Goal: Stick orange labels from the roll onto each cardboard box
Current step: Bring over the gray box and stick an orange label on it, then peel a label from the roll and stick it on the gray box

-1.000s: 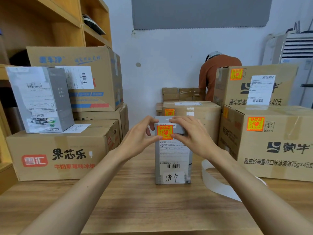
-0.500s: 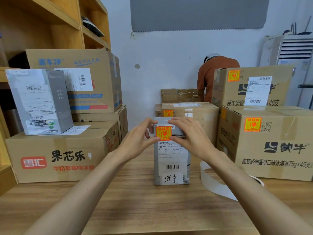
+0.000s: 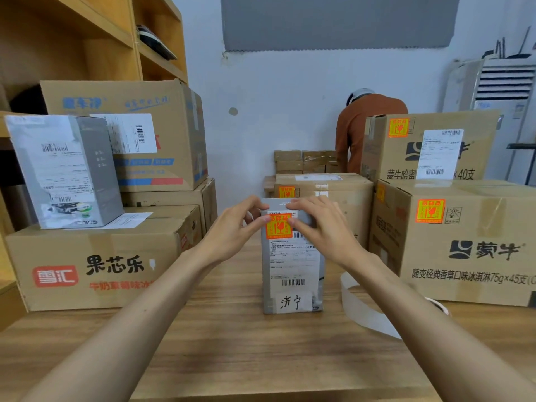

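A tall grey parcel box (image 3: 293, 265) stands on the wooden table (image 3: 232, 352) straight ahead, with a white shipping slip on its front. An orange label (image 3: 279, 226) sits near the front's top left. My left hand (image 3: 232, 230) and my right hand (image 3: 322, 227) grip the box's top from either side. Their fingers curl over the upper edge and each thumb presses a side of the label. White backing strip (image 3: 365, 309) from the label roll trails on the table to the right. The roll itself is mostly hidden behind my right forearm.
Cardboard boxes on the right (image 3: 464, 242), upper right (image 3: 429, 146) and behind (image 3: 327, 192) carry orange labels. On the left are a low carton (image 3: 95, 262), a grey box (image 3: 66, 172) and a large carton (image 3: 145, 134). A person in orange (image 3: 365, 123) bends over at the back.
Both hands stay on the grey box's top with the thumbs on the orange label. They have shifted only slightly. The box has not moved.
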